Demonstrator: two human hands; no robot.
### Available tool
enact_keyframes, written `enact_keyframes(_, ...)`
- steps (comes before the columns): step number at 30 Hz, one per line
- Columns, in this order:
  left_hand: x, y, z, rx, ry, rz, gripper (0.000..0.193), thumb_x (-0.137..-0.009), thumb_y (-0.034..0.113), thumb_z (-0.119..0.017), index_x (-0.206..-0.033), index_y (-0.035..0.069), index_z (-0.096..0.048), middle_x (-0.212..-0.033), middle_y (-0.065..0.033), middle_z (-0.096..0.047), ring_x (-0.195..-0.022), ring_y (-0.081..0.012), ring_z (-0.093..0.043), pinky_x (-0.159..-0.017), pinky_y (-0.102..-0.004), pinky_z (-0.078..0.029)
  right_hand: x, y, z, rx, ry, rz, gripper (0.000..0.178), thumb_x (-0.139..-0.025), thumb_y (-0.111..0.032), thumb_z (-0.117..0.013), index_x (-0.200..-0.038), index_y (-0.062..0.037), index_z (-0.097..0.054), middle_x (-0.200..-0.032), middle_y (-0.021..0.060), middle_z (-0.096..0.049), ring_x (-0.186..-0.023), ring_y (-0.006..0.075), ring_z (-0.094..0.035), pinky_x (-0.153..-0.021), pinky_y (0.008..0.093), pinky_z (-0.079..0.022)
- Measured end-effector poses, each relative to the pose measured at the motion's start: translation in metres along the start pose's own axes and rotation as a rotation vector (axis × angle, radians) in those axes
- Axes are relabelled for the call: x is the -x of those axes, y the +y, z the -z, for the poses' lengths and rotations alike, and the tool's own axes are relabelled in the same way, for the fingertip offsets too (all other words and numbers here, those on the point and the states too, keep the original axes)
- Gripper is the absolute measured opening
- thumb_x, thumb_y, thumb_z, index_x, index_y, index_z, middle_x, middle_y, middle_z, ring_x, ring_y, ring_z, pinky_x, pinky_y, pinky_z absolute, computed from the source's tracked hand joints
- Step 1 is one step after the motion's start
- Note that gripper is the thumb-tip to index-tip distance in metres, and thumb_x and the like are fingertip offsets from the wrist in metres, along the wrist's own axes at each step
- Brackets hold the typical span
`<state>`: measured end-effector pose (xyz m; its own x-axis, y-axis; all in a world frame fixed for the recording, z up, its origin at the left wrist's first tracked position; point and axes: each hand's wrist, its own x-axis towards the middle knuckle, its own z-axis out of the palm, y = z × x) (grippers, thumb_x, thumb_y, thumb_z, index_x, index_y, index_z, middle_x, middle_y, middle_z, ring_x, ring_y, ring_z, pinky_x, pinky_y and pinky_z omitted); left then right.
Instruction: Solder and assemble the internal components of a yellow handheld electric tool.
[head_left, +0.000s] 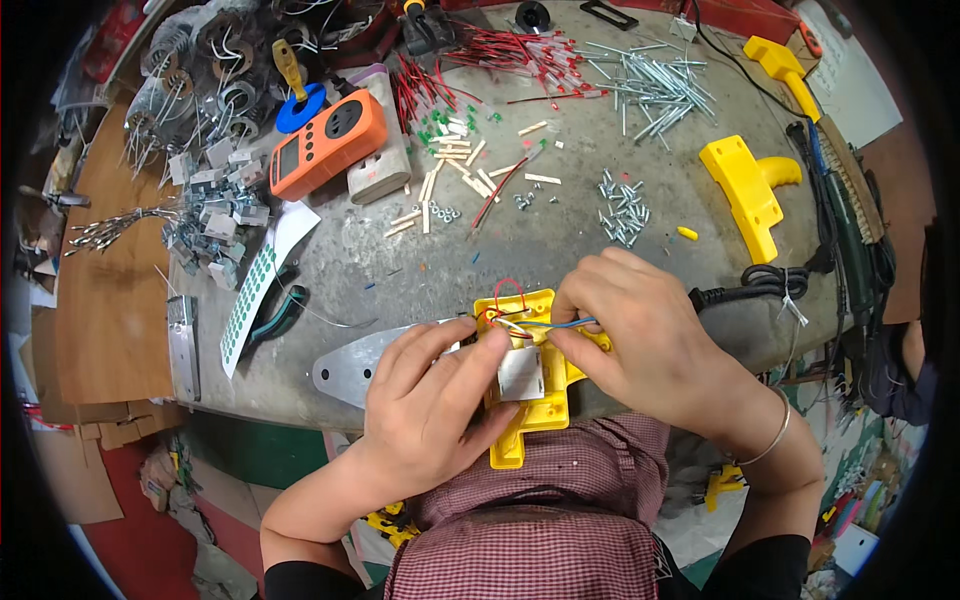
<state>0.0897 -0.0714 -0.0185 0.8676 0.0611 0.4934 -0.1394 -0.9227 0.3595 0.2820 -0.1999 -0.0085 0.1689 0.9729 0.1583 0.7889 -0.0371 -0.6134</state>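
A grey round worktable (pixel 560 240) fills the view. At its 6 o'clock edge lies a yellow plastic housing (pixel 528 395). The left hand (pixel 435 400), fingers curled, grips the housing's left side, thumb near a small white block (pixel 521 373) set in it. The right hand (pixel 640 335) pinches thin blue and red wires (pixel 540 323) over the housing's top. At 10 o'clock sits an orange meter (pixel 325 145); at 2 o'clock another yellow housing half (pixel 748 190); at 1 o'clock, loose screws (pixel 622 210).

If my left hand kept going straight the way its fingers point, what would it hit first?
Probably the right hand: the left hand points up and right across the yellow housing it already touches. Depth is uncertain.
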Motion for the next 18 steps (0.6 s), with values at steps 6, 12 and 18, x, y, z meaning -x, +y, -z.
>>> enact_keyframes(6, -0.012, 0.004, 0.004, -0.02, -0.099, 0.128, 0.077, -0.064, 0.012, -0.078, -0.135, -0.001, -0.049, -0.097, -0.0123, -0.062, -0.101, -0.0328, -0.06, -0.086, -0.0456, -0.047, -0.001, -0.006, 0.001, 0.062, 0.027, -0.014, 0.017, -0.077, -0.009, -0.067, -0.088, -0.0021, -0.056, -0.088, 0.0114, -0.057, -0.089, 0.0305, -0.057, -0.075, 0.04, -0.05)
enact_keyframes(12, -0.001, -0.002, 0.002, -0.025, -0.017, 0.043, 0.092, -0.059, 0.009, -0.085, -0.139, 0.001, -0.041, -0.111, -0.0175, -0.06, -0.103, -0.0374, -0.058, -0.088, -0.0454, -0.047, -0.005, -0.006, 0.008, 0.103, -0.07, -0.009, 0.018, -0.076, -0.009, -0.066, -0.089, -0.0006, -0.057, -0.091, 0.0127, -0.058, -0.09, 0.0313, -0.057, -0.076, 0.0406, -0.051)
enact_keyframes(18, -0.01, 0.012, 0.011, -0.197, -0.087, 0.047, 0.09, -0.057, 0.011, -0.085, -0.137, 0.001, -0.044, -0.108, -0.0158, -0.064, -0.1, -0.0376, -0.06, -0.089, -0.0465, -0.046, -0.006, -0.008, 0.01, 0.089, -0.073, -0.019, 0.016, -0.076, -0.008, -0.064, -0.087, -0.0012, -0.054, -0.089, 0.0127, -0.054, -0.089, 0.0316, -0.057, -0.074, 0.0416, -0.05)
